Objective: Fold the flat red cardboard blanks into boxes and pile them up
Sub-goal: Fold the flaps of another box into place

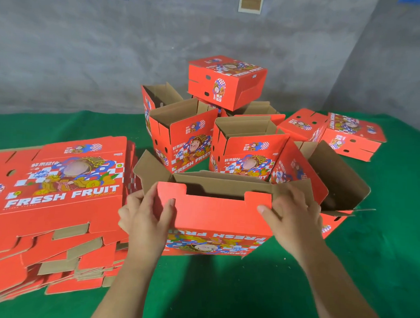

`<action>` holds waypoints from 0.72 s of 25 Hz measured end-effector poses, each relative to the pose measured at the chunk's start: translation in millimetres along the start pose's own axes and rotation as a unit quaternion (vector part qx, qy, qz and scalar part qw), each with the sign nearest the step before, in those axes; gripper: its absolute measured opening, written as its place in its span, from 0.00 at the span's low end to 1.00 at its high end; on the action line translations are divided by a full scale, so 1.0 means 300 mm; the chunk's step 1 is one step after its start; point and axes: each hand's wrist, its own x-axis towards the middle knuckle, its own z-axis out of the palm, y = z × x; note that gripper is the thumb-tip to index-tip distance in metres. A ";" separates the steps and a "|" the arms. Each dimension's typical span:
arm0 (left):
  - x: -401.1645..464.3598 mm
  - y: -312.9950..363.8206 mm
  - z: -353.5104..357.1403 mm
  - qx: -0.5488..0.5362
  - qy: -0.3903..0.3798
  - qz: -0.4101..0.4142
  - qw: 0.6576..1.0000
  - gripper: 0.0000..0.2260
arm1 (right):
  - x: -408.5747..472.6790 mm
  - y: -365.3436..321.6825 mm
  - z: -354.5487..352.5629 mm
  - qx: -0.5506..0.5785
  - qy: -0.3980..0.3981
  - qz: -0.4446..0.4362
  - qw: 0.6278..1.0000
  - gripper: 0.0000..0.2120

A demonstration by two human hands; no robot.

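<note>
From the head camera, a half-made red box (216, 216) sits on the green table (247, 291), right in front of the person. It is upside down, because the words on its near side read the wrong way up. Its brown flaps (341, 180) stick out at the back and to the right of the box.

The left hand (145, 218) holds the left end of the box's near red flap, thumb on the front and fingers curled round the side. The right hand (292, 214) holds the right end the same way, thumb on the front, fingers over the top edge.

Left of the box lies a big stack of flat red sheets (55, 201), not folded yet. Behind the box stand finished boxes (183, 139), some open at the top, with one closed box (226, 81) sitting tilted on top of them. More closed boxes (348, 135) lie behind the box to the right.

What could go wrong: if the hands push the red flap down before the brown flaps are tucked in, the tabs may miss their slots and the bottom pops open. Pushing too hard could bend the card. The tilted box on the pile looks wobbly, and a bump to the table could knock it off.
</note>
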 end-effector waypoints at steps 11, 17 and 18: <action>-0.011 -0.035 0.023 0.056 0.083 0.105 0.989 0.24 | -0.024 -0.275 0.146 -0.046 0.079 -0.204 0.975 0.33; -0.010 -0.064 0.023 -0.027 0.018 0.126 0.992 0.13 | 0.025 -0.252 0.202 0.014 -0.047 -0.173 0.984 0.45; 0.003 -0.054 0.014 -0.003 -0.019 0.127 0.992 0.16 | 0.023 -0.248 0.206 0.003 -0.037 -0.167 0.985 0.42</action>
